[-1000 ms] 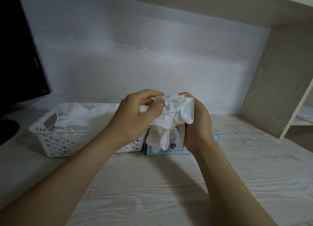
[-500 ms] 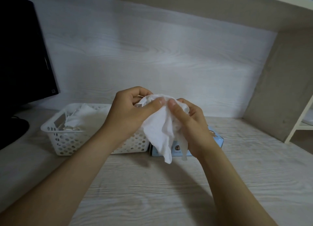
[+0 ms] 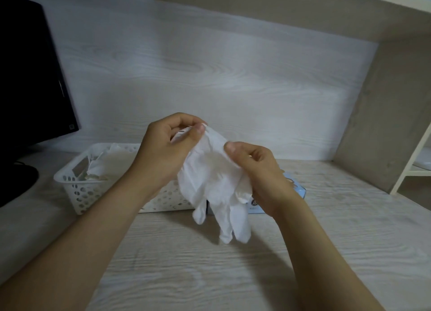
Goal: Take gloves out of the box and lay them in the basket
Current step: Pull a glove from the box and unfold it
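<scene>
A white glove (image 3: 214, 182) hangs in the air above the desk, cuff up and fingers down. My left hand (image 3: 165, 149) pinches the left side of its cuff between thumb and fingers. My right hand (image 3: 254, 170) pinches the right side. Behind the glove and my right hand lies the light blue glove box (image 3: 295, 188), mostly hidden. The white perforated basket (image 3: 77, 189) stands left of the box, with several white gloves (image 3: 105, 161) lying in it.
A black monitor (image 3: 28, 82) and its stand fill the left edge. A beige shelf wall (image 3: 384, 114) and a white frame rise at the right. The pale wood desk (image 3: 210, 275) stretches in front of the box and basket.
The glove was a crumpled bunch held in both hands; now it is spread out and hangs full length, with my hands drawn apart at its cuff.
</scene>
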The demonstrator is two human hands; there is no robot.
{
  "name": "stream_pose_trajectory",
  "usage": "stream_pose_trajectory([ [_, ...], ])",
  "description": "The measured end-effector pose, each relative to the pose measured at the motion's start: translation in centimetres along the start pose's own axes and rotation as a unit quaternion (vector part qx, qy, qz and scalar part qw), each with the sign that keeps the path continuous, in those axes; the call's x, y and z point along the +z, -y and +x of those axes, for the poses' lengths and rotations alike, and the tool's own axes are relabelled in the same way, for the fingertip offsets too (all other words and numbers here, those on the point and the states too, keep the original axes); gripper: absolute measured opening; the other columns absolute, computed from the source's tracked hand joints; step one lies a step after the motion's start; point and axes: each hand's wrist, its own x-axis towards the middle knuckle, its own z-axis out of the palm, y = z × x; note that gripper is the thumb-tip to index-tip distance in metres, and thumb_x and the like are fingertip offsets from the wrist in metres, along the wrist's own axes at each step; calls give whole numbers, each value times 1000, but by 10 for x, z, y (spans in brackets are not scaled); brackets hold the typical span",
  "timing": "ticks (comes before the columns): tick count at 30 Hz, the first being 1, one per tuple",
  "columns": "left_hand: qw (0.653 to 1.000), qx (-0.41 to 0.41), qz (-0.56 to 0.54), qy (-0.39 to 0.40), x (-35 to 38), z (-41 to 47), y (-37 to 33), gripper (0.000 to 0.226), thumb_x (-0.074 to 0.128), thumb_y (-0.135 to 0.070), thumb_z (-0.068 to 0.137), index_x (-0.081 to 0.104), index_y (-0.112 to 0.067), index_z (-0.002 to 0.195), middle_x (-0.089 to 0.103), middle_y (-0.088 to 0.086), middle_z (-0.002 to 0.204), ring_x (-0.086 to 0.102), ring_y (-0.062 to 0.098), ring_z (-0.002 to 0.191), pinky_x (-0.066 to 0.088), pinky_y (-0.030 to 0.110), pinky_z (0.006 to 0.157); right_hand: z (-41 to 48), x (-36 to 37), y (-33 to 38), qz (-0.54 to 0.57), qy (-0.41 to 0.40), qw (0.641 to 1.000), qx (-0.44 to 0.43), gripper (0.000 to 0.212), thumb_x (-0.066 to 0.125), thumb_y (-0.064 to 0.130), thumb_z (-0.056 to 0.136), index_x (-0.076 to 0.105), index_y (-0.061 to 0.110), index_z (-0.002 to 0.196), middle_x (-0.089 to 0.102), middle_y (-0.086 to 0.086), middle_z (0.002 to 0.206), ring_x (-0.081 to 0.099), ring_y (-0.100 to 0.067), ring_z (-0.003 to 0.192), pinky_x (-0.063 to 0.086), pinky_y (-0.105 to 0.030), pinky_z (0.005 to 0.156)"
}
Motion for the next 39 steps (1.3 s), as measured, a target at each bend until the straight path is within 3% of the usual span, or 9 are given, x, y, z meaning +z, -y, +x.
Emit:
stream_pose_trajectory([
  [4, 1000, -12, -7, 13, -2, -1, -1, 15, 80, -24, 91, 77, -22, 106, 80, -2, 100, 76, 14, 95, 61, 31, 76, 1, -2, -5, -31, 16, 999, 8, 27, 73, 28, 98, 75, 2, 106, 78, -19, 98, 74, -36, 86, 59, -41, 74],
  [10, 998, -59, -1, 19, -6, 0, 1, 13, 79, -27, 92, 81, -21, 103, 81, 1, 96, 78, 20, 96, 61, 41, 85, 6, 5, -3, 8, -31, 999, 6, 52, 63, 36, 96, 58, -15, 105, 54, -15, 95, 41, -37, 82, 30, -52, 65],
  [12, 998, -63, 9, 19, -7, 1, 1, 13, 72, -30, 98, 81, -23, 105, 81, 0, 97, 77, 20, 97, 61, 41, 81, 7, 6, -3, 8, -38, 999, -6, 57, 66, 39, 94, 56, -16, 105, 51, -16, 97, 37, -38, 83, 30, -55, 64],
  [18, 997, -46, 44, -36, -7, 3, 3, 24, 59, -27, 107, 80, -24, 97, 78, -4, 93, 68, 3, 80, 54, 16, 65, -2, 1, -1, -28, 6, 1000, 3, 18, 72, 20, 98, 75, 2, 98, 75, -13, 80, 69, -18, 63, 49, -21, 49],
  [22, 997, -65, 40, 0, -10, 3, -1, 30, 57, -38, 107, 79, -20, 95, 75, -2, 85, 67, 7, 73, 53, 21, 60, 1, 3, -4, -6, -7, 1000, -9, 20, 78, 19, 94, 75, 4, 107, 77, -26, 98, 76, -36, 85, 62, -40, 72],
  [24, 995, -84, 23, 50, -11, 1, -5, 31, 68, -46, 97, 81, -18, 98, 80, 1, 90, 74, 12, 79, 57, 26, 65, 1, 3, -4, 15, -20, 1000, -19, 14, 77, 15, 93, 75, 8, 105, 78, -23, 94, 75, -34, 82, 62, -39, 71],
  [29, 986, -92, 24, 133, -22, -1, -7, 21, 85, -26, 82, 82, -17, 101, 81, 8, 94, 78, 20, 86, 62, 32, 67, -1, 4, -2, 73, -51, 996, -33, 10, 72, 4, 95, 74, 14, 93, 68, -26, 89, 67, -35, 80, 57, -43, 74],
  [34, 996, -60, -8, 61, -23, 3, -5, 27, 77, -31, 82, 81, -17, 105, 82, 2, 98, 78, 17, 96, 61, 34, 89, 0, 4, 0, 49, -74, 996, -18, 11, 81, 13, 90, 77, 11, 99, 68, -35, 95, 70, -37, 79, 59, -42, 69],
  [39, 998, -49, -26, 30, -23, 4, -3, 28, 72, -37, 90, 82, -14, 104, 81, 3, 100, 77, 20, 98, 60, 37, 93, -2, 4, 1, -14, -56, 998, 36, 24, 89, 27, 80, 80, 9, 94, 78, -22, 97, 76, -33, 81, 62, -39, 68],
])
